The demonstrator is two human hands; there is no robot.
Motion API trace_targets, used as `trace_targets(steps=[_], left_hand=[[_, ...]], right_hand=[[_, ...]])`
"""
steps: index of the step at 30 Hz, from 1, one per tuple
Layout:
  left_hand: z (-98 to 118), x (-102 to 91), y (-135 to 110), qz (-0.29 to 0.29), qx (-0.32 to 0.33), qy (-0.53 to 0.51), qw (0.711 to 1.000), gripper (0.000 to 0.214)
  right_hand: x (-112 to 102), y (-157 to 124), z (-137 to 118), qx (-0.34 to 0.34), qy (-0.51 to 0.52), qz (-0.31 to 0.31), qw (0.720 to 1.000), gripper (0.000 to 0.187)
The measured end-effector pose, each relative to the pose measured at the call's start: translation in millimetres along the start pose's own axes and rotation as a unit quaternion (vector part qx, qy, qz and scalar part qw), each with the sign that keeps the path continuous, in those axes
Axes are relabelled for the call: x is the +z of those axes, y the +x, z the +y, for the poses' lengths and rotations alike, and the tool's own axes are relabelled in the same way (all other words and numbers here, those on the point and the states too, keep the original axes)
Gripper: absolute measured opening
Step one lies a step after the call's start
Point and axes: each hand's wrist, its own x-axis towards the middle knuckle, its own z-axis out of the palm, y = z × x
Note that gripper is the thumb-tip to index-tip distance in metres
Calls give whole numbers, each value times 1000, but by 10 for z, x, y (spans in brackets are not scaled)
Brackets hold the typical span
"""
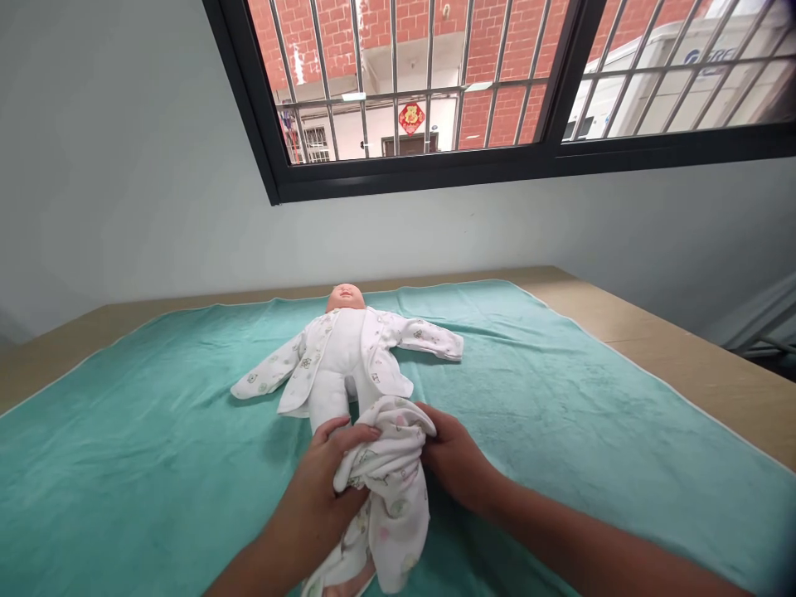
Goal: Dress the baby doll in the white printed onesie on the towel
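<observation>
A baby doll [347, 344] lies on its back on a green cloth, its head toward the wall. It wears a white printed jacket [382, 352] with both sleeves spread and the front open over its white body. My left hand [323, 489] grips one side of bunched white printed baby pants [398, 489] at the doll's legs. The other side of the waistband is held by my right hand [457, 456], whose fingertips are partly behind the fabric. One pant leg hangs toward me. The doll's lower legs are mostly hidden by the pants and my left hand.
The green cloth [155, 431] covers most of a wooden table [672, 348], with some wrinkles. Behind the table rise a pale wall [404, 232] and a dark-framed window [423, 174] with metal bars. A metal frame [771, 332] stands beyond the right edge.
</observation>
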Motion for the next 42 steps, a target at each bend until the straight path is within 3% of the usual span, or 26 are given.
trace_targets(steps=[9,12,15,20,25,29,32,36,39,42], left_hand=[[-77,17,-23,34,48,34,998,41],[-65,-24,-27,76,88,80,990,44],[-71,-61,-6,121,122,105,980,45],[-25,-51,77,72,82,76,991,40],[-10,-130,123,5,29,-44,999,39],[-97,-244,146,46,-30,-190,980,37],[-193,-252,186,107,-55,-132,984,32],[-378,-170,259,134,-47,-15,990,37],[-577,-139,313,148,-107,6,983,47],[-826,-157,359,150,-135,43,978,51]], right_hand=[[-83,1,-33,94,146,-3,985,41],[-90,-9,-27,123,241,-30,962,48],[-86,-13,-21,125,267,-51,954,52],[-93,15,39,97,193,2,976,45],[-166,106,131,91,71,85,990,28],[-200,142,157,93,65,84,990,37],[-198,146,182,41,35,89,995,49],[-223,160,235,-12,-38,152,988,65],[-281,180,254,-39,-125,204,970,74],[-364,221,256,-89,-228,209,947,75]])
